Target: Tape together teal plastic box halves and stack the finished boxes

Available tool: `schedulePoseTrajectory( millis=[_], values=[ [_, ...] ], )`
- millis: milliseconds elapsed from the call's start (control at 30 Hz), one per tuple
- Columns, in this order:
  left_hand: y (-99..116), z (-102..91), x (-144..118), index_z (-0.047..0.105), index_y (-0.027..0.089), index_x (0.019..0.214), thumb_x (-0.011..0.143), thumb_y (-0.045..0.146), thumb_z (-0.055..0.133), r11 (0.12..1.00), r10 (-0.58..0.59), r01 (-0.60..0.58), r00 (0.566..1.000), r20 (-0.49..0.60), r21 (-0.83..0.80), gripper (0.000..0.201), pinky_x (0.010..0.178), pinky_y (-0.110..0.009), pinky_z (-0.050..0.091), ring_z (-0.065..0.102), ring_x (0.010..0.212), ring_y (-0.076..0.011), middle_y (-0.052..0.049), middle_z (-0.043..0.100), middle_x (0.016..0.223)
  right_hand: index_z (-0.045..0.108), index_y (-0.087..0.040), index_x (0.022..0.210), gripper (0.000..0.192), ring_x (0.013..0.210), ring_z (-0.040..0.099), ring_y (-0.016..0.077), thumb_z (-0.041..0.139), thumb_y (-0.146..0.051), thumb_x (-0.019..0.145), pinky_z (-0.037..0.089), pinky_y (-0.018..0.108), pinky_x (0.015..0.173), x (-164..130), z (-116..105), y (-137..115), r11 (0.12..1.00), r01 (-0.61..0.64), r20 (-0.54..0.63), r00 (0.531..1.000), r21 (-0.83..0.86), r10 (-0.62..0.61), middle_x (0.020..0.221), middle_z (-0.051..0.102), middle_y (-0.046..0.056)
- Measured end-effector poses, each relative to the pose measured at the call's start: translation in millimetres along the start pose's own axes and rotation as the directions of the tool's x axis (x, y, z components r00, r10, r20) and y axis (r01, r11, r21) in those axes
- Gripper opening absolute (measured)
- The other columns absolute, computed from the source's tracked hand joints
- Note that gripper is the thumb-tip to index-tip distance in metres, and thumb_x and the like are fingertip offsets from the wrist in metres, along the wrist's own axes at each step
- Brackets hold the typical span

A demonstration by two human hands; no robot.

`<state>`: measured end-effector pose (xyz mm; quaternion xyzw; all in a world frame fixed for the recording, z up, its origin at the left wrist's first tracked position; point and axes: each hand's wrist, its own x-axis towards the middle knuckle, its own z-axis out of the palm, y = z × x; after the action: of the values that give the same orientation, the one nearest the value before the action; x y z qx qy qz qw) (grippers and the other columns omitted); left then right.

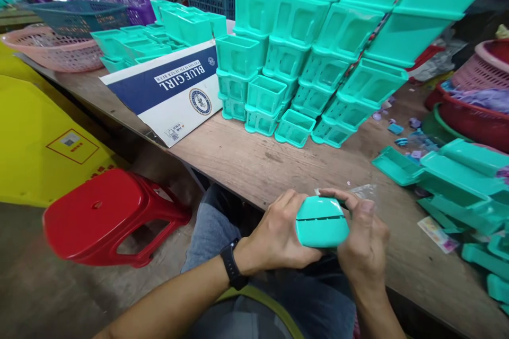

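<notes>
Right, I've got a small turquoise plastic case with rounded corners [321,222] held in both hands at the near edge of the worn wooden workbench [254,159], just above my lap. Left hand [278,235] wraps its left end, thumb on the top face; right hand [363,238] clasps the right end, fingers curled over the far side. A thin seam runs across the top, so I read this as pressing two halves together. A scrap of clear plastic film [363,190] sits just behind the right fingers. To do it well: keep the seam level, squeeze evenly from both ends, and check that the gap closes along its whole length. Tall stack of turquoise open plastic boxes [302,63] stands well behind; more loose turquoise plastic parts [461,180] lie to the right.
</notes>
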<state>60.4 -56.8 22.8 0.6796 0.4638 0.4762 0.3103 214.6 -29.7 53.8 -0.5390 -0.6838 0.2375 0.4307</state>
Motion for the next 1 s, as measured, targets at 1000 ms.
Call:
schedulePoseTrajectory(
  millis=[1000],
  values=[
    [-4, 8.1, 6, 0.051, 0.020, 0.104, 0.075, 0.027, 0.062, 0.991, 0.097, -0.090, 0.992, -0.075, 0.098, 0.031, 0.082, -0.044, 0.059, 0.066, 0.087, -0.0283, -0.010, 0.065, 0.095, 0.076, -0.015, 0.117, 0.057, 0.091, 0.073, 0.0313, 0.029, -0.048, 0.109, 0.046, 0.046, 0.082, 1, 17, -7, 0.763, 0.450, 0.165, 0.890, -0.464, -0.425, 0.107, 0.083, 0.013]
  ],
)
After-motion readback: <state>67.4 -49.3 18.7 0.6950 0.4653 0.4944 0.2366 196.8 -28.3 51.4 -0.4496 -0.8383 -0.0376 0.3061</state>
